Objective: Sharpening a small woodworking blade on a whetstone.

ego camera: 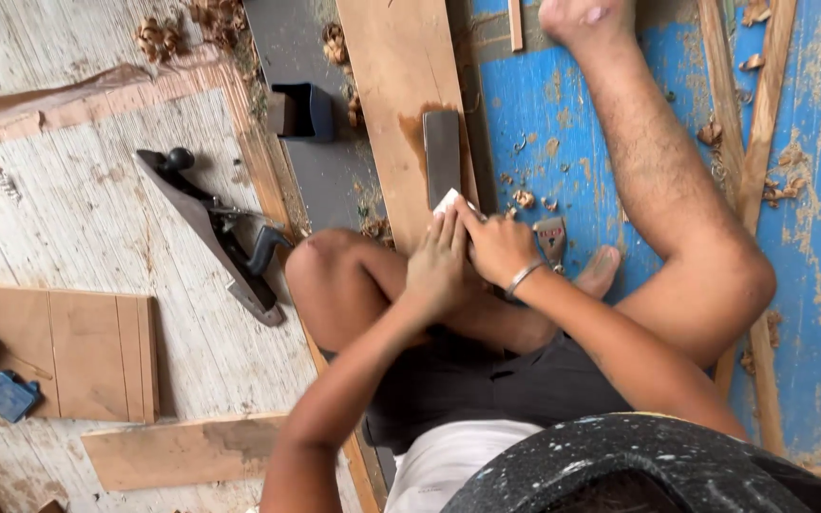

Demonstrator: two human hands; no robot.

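Looking down from the head cam, I've got my left hand (pixel 437 266) and right hand (pixel 498 245) pressed together on a small pale flat blade (pixel 452 199), mid-frame, at the near end of a dark grey rectangular sharpening stone (pixel 442 157) lying on a long brown wooden plank (pixel 399 85). A black metal hand plane (pixel 213 228) sits on the whitewashed floorboards at left.

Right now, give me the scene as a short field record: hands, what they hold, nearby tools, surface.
left hand: pressed on a small pale flat piece, fingers forward
right hand: beside the left, on the same piece; metal bracelet at the wrist
in front of piece: dark rectangular block lying on a wooden plank, wet brown stain around it
left of the knee: hand plane on its side on pale boards
other: small dark box; wood shavings
right surface: worn blue painted floor
posture: seated, legs folded
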